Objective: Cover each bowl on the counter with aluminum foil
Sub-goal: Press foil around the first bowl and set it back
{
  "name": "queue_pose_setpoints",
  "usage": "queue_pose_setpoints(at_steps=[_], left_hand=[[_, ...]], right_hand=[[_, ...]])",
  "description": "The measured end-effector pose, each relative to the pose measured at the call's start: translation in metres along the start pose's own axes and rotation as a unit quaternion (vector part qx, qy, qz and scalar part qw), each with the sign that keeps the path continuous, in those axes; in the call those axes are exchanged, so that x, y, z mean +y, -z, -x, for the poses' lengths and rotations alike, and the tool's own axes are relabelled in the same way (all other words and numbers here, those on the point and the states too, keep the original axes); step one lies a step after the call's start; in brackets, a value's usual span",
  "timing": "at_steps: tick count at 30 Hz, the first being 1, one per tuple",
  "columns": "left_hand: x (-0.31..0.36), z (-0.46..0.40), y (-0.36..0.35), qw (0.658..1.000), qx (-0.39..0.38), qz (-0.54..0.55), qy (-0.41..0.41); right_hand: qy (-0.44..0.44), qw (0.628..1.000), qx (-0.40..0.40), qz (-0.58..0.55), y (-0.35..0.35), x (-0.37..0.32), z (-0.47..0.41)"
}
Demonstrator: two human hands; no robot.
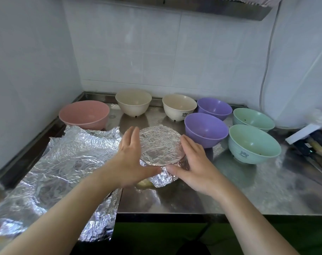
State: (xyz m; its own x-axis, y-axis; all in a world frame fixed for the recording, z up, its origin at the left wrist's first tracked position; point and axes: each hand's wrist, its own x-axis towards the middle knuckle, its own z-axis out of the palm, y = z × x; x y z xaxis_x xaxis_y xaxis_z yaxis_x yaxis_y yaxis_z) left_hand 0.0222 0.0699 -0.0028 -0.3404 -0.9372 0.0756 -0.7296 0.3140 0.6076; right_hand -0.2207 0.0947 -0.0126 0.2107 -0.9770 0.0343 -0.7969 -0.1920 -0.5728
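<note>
A foil-covered bowl [160,144] stands in the middle of the steel counter [248,190]. My left hand [130,159] presses its left side with straight fingers, thumb along the front rim. My right hand [191,166] cups its right side, fingers straight, thumb meeting the foil at the front. Open bowls stand behind and to the right: a pink bowl [84,114], two cream bowls [133,101] [178,106], two purple bowls [214,107] [206,128] and two green bowls [253,119] [253,143].
A large crumpled foil sheet [64,162] covers the counter's left part and hangs over the front edge. A dark box with white lid [307,137] lies at the far right. Tiled walls close the left and back; a white cable [263,83] hangs on the right.
</note>
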Motion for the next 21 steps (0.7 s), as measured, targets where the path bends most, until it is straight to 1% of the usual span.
queue_pose_setpoints(at_steps=[3,5,10,12,16,21], left_hand=[[0.000,0.005,-0.011,0.999,0.015,0.051,0.012],[-0.002,0.005,-0.019,0.996,0.041,0.080,0.009],[-0.002,0.006,-0.032,0.994,0.074,0.079,0.018],[-0.003,0.007,-0.034,0.994,0.079,0.079,0.018],[-0.005,0.010,-0.035,0.993,0.085,0.080,0.008],[-0.002,0.010,-0.033,0.995,0.075,0.063,0.012]], right_hand=[[0.008,0.999,0.032,0.011,-0.007,0.004,-0.002],[0.010,0.999,0.049,0.012,-0.012,0.003,-0.001],[0.016,0.996,0.090,0.023,-0.029,0.002,0.000],[0.026,0.996,0.084,0.018,-0.034,0.004,0.002],[0.030,0.997,0.051,-0.045,-0.036,0.007,0.007],[0.019,0.998,0.040,-0.042,-0.040,0.002,0.010]])
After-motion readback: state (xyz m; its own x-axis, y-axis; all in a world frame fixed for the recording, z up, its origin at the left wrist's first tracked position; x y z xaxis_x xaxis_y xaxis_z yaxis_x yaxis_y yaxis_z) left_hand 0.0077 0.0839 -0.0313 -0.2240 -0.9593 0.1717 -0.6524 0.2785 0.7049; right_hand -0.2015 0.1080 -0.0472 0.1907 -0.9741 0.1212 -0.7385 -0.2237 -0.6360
